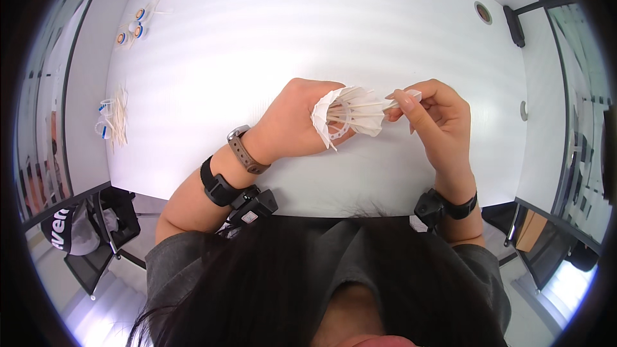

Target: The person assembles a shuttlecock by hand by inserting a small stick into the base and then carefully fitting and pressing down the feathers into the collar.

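Above the near middle of the white table, a small white paper umbrella [368,114] lies sideways between my hands, half folded. Thin pale ribs and a notched translucent ring show inside its pleated canopy. My left hand [292,121] is wrapped round the wide end of the canopy, its fingers partly hidden behind the paper. With thumb and fingers, my right hand [443,125] pinches the narrow end, where a small whitish piece [413,95] sticks out between the fingertips. What that piece is, I cannot make out.
Thin pale sticks [119,115] lie at the table's left edge beside clear blue-rimmed rings [104,109]. Farther back are several small round orange-and-blue pieces [139,31]. A round cable hole [483,13] sits at the far right. Low partitions [543,122] flank the table.
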Motion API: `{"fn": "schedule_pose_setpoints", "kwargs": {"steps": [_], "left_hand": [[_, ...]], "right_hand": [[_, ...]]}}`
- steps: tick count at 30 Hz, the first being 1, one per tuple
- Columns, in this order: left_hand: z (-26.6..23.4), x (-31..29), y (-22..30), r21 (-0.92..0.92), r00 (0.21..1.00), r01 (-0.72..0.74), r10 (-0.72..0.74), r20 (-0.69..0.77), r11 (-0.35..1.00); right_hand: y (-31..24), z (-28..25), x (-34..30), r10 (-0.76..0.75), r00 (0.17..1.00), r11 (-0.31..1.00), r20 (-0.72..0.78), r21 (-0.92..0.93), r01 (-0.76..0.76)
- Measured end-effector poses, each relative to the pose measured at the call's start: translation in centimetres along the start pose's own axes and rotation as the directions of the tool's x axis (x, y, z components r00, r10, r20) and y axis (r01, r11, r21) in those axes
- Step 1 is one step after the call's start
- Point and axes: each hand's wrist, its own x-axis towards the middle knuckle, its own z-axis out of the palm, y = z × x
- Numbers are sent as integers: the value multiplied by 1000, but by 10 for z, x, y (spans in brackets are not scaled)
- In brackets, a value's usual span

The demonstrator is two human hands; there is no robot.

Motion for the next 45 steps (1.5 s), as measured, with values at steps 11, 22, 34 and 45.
{"fn": "schedule_pose_setpoints", "kwargs": {"steps": [11, 22, 34, 45], "left_hand": [[0, 1, -2, 111, 999, 1, -6, 46, 994], [2, 1, -7, 50, 1000, -5, 6, -4, 999], [-1, 0, -7, 90, 1000, 0, -2, 27, 996], [-1, -1, -7, 148, 998, -63, 62, 13, 987]], "right_hand": [[5, 2, 1, -45, 999, 998, -7, 46, 45], [9, 5, 4, -44, 999, 998, -4, 49, 44], [13, 3, 5, -29, 1000, 981, 10, 191, 27], [13, 2, 6, 49, 995, 998, 87, 33, -52]]}}
